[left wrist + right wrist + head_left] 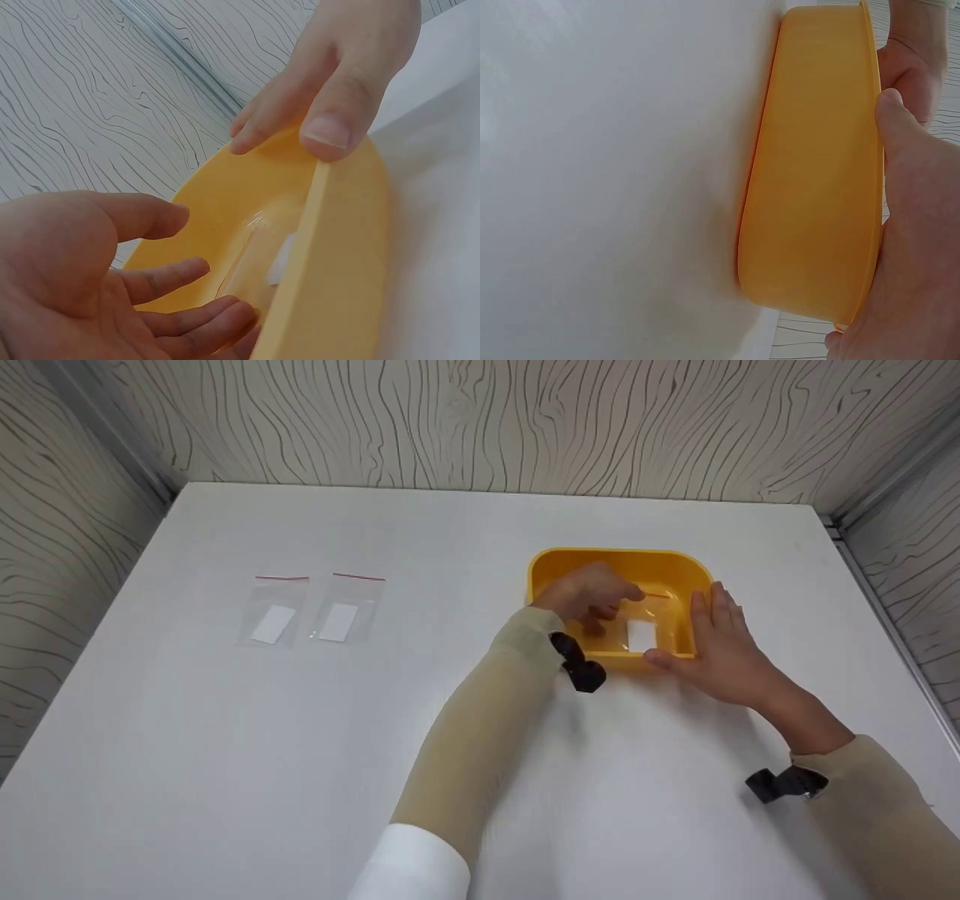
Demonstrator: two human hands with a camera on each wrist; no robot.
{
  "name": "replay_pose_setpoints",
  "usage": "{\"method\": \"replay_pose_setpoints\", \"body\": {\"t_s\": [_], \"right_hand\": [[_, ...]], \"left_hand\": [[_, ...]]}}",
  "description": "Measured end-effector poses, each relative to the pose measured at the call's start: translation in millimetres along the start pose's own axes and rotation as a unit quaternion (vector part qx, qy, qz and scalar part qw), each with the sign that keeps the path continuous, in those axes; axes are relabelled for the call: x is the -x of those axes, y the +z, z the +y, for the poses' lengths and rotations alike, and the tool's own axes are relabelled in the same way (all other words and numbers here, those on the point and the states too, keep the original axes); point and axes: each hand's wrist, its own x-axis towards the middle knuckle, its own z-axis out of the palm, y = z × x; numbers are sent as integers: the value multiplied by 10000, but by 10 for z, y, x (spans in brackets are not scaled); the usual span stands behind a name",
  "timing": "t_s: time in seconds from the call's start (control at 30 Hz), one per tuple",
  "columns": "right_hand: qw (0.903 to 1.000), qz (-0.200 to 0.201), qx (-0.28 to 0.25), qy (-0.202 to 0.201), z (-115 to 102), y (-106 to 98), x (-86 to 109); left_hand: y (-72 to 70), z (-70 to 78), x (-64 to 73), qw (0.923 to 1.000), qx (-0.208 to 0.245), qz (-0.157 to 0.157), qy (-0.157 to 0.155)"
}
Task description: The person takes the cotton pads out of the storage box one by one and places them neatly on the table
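A yellow plastic bin [645,662] sits on the right half of the white table. Inside it lies a clear zip bag with a white card [641,636]. My left hand [589,591] reaches into the bin over its left side. In the left wrist view that left hand [142,277] has its fingers spread and loosely bent, with nothing visible between them and the thumb. My right hand [724,652] rests against the bin's near right corner. Its thumb [334,129] presses on the near rim, while the other fingers lie fairly straight along the right side.
Two clear zip bags with red seal lines, a left bag [274,611] and a right bag [347,611], lie side by side on the table's left part, each with a white card. A wood-grain patterned wall [465,427] stands behind the table [262,750].
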Motion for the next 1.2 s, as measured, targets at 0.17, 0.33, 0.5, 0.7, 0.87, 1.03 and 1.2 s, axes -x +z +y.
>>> {"method": "replay_pose_setpoints", "body": {"t_s": [0.17,0.33,0.5,0.7,0.87,1.03,1.2], "right_hand": [[10000,-26,-7,3,-2,1,-6],[10000,-60,-37,23,1,-3,-12],[10000,-43,25,10,1,1,-13],[9999,-72,93,44,-10,3,2],[9999,-71,116,48,-15,0,3],[9999,-101,99,84,-13,0,-7],[9999,-74,103,65,-4,1,-13]], "left_hand": [[33,12,29,9999,131,-67,32],[75,16,60,9991,359,-212,94],[137,21,52,9974,676,-219,72],[195,22,1,9939,1081,-170,107],[219,44,-19,9948,1016,-103,68],[241,56,-6,9931,1168,-68,87],[265,41,6,9934,1140,-37,140]]}}
